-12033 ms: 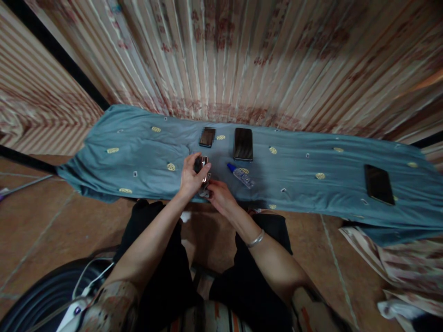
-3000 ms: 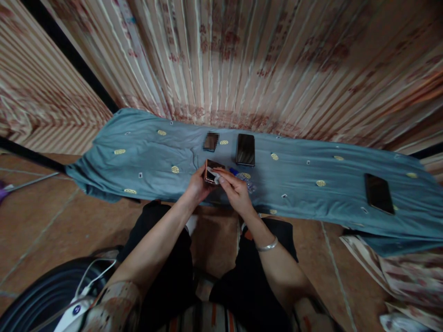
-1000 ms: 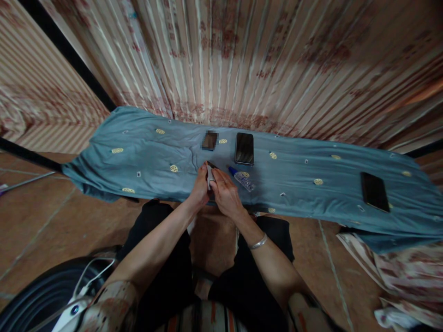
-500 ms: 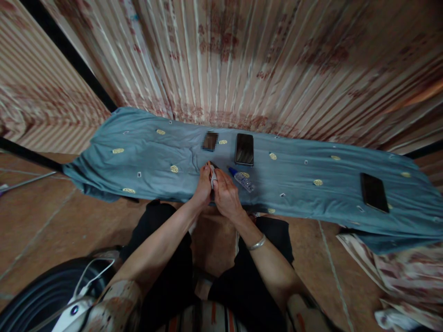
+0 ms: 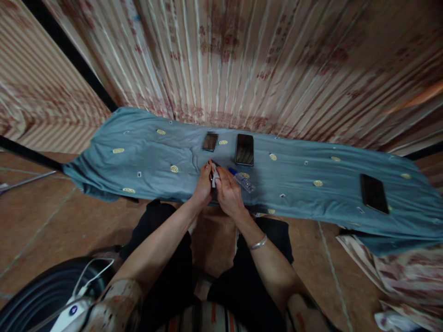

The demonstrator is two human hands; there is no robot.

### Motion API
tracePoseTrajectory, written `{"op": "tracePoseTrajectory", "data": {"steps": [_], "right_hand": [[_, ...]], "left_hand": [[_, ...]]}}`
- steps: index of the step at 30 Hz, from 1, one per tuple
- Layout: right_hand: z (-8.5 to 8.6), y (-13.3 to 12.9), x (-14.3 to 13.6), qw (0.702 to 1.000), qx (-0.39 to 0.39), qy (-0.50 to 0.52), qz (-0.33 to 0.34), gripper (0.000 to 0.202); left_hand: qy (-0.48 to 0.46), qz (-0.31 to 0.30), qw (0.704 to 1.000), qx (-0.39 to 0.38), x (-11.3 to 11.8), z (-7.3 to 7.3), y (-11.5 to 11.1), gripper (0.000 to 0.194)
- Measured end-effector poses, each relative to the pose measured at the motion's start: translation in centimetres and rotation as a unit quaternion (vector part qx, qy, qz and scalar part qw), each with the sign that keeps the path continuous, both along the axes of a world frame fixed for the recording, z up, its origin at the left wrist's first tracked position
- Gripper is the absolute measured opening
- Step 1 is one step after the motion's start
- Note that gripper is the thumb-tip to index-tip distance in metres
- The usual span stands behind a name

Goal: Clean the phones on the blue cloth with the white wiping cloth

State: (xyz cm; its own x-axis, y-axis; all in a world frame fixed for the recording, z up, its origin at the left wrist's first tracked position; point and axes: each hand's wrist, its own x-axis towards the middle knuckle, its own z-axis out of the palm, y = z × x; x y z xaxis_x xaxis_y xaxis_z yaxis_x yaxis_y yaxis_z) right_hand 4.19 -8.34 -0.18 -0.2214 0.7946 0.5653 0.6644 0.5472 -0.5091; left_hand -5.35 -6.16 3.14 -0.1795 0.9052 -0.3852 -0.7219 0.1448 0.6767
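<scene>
The grip of the left hand (image 5: pixel 203 188) is closing around a copper-edged phone (image 5: pixel 210 163), while the right hand (image 5: pixel 230 190) is pinching a pale cloth (image 5: pixel 214 177) against it. The phone is standing tilted on edge between the two hands, over the near side of the bench (image 5: pixel 294 180). Just beside the right hand, a clear blue-capped bottle (image 5: pixel 245 181) is lying on its side. Beyond it, a black handset (image 5: pixel 244 150) is resting near a small dark object (image 5: pixel 210 142), whose details are blurred. Well apart, a dark tablet-like device (image 5: pixel 374 193) is lying toward the right end.
</scene>
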Motion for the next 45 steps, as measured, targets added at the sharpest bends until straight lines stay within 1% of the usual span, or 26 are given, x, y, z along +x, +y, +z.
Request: {"op": "tracePoseTrajectory", "data": {"steps": [2, 5, 7, 10, 13, 18, 24, 28, 32, 35, 39, 42, 45], "right_hand": [[0.1, 0.2, 0.3, 1.000, -0.001, 0.002, -0.008, 0.049], [0.4, 0.5, 1.0, 1.000, -0.011, 0.016, -0.024, 0.052], [0.7, 0.7, 1.4, 0.999, -0.015, 0.025, -0.031, 0.055], [0.9, 0.9, 1.9, 0.999, -0.013, 0.038, -0.024, 0.056], [1.1, 1.1, 2.4, 0.998, -0.012, 0.061, -0.028, 0.055], [1.6, 1.9, 4.0, 0.991, -0.002, 0.110, -0.075, 0.058], [1.8, 2.6, 5.3, 0.986, -0.001, 0.138, -0.093, 0.059], [1.6, 3.3, 5.9, 0.984, -0.014, 0.136, -0.117, 0.056], [1.5, 3.8, 6.2, 0.983, -0.022, 0.135, -0.120, 0.056], [1.4, 4.0, 6.2, 0.983, -0.028, 0.139, -0.117, 0.057], [1.4, 4.3, 6.1, 0.982, -0.032, 0.140, -0.122, 0.059], [1.2, 4.6, 6.1, 0.981, -0.040, 0.147, -0.123, 0.057], [0.7, 5.0, 5.9, 0.980, -0.067, 0.149, -0.114, 0.052]], "left_hand": [[-0.001, -0.013, 1.000, -0.003, 0.1, 0.0, -0.2, 0.017], [-0.002, -0.053, 0.999, -0.005, 0.1, -0.4, -0.6, 0.012], [0.003, -0.075, 0.997, -0.004, 0.0, -0.7, -0.8, 0.013], [0.014, -0.096, 0.995, -0.003, -0.1, -0.7, -0.9, 0.017], [0.027, -0.121, 0.992, -0.001, -0.3, -0.2, -1.2, 0.021], [0.056, -0.207, 0.977, -0.013, -0.6, 0.4, -2.2, 0.032], [0.055, -0.253, 0.965, -0.030, -1.2, 0.3, -2.9, 0.045], [0.042, -0.293, 0.955, -0.036, -1.4, 0.5, -3.4, 0.049], [0.030, -0.308, 0.951, -0.027, -1.4, 1.0, -3.8, 0.048], [0.037, -0.306, 0.951, -0.035, -1.4, 1.3, -3.9, 0.047], [0.032, -0.320, 0.946, -0.042, -1.5, 1.4, -4.3, 0.048], [0.026, -0.338, 0.940, -0.031, -1.5, 1.6, -4.9, 0.049], [0.024, -0.356, 0.934, -0.013, -1.4, 2.1, -5.4, 0.051]]}}
